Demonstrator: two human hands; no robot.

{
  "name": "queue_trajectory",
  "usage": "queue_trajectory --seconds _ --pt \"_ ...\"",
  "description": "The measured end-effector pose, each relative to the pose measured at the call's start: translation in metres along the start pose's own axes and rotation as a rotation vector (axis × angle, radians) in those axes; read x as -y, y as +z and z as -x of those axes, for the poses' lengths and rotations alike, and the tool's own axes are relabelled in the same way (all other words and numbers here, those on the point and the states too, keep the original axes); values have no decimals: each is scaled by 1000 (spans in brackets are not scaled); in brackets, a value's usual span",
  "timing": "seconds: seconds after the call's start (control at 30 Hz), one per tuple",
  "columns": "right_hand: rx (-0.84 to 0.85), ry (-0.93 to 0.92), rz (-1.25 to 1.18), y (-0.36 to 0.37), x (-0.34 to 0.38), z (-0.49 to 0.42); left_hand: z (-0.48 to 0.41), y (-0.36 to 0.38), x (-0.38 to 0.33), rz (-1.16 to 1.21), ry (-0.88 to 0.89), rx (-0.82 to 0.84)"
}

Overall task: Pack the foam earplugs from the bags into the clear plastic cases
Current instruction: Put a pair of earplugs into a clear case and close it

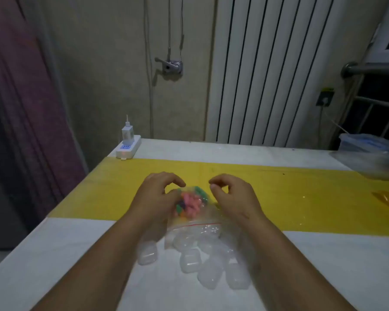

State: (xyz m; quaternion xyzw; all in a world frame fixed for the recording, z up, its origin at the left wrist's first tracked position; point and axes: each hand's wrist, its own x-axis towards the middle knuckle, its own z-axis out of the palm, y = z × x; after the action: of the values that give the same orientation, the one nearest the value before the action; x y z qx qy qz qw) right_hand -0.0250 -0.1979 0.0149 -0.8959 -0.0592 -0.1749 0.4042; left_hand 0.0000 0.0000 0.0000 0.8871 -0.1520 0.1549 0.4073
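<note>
A clear zip bag point(195, 218) with a red seal line lies on the table between my hands, filled with pink, green and dark foam earplugs point(190, 202). My left hand point(160, 194) rests against the bag's left side, fingers curled over its far end. My right hand point(230, 194) hovers at the bag's right side, fingers curved and apart, thumb and forefinger close together; whether it touches the bag is unclear. Several clear plastic cases point(202, 263) lie in a loose heap just in front of the bag, between my forearms.
The table point(76, 254) is white with a yellow band point(301, 198) across it. A white power strip point(129, 147) with a plugged charger sits at the far left corner. Plastic bags and a box point(371, 153) lie at the far right edge. A radiator stands behind.
</note>
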Motion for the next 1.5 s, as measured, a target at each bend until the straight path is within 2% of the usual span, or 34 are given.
queue_trajectory --seconds 0.13,0.23,0.27,0.3,0.33,0.4,0.47,0.63,0.73,0.83,1.0,1.13,1.27,1.33,1.4,1.5 --pt "145 112 165 1 -5 -2 3 2 11 -185 31 89" --pt "193 177 183 -1 -3 -3 -4 12 33 -292 75 348" --pt "220 191 194 -1 -2 -3 -3 15 47 -390 209 483" --pt "244 201 213 0 -2 -2 -6 18 55 -462 268 513" --pt "264 208 239 1 0 -1 -12 19 58 -500 284 493" --pt "276 196 269 3 1 0 -6 16 42 -394 197 383" --pt "266 162 224 3 2 1 2 8 34 -380 198 263" --pt "28 46 71 2 -3 2 4 5 27 -379 116 108" --pt "-101 57 -13 -5 -6 1 5 -1 27 -427 54 -31" --pt "-95 80 23 -8 -9 0 5 -2 26 -494 -34 -127" --pt "69 77 173 1 -12 -4 5 -2 23 -478 -118 -140" --pt "159 5 305 11 -13 -6 6 0 21 -454 -140 -102" --pt "229 -37 250 24 -10 -9 4 1 20 -303 -158 -41" --pt "264 -57 214 25 -6 -10 4 3 19 -229 -145 -1" --pt "301 -70 228 23 -4 -11 5 6 18 -271 -95 11" --pt "308 -121 311 23 -3 -9 5 7 17 -365 -8 -62"
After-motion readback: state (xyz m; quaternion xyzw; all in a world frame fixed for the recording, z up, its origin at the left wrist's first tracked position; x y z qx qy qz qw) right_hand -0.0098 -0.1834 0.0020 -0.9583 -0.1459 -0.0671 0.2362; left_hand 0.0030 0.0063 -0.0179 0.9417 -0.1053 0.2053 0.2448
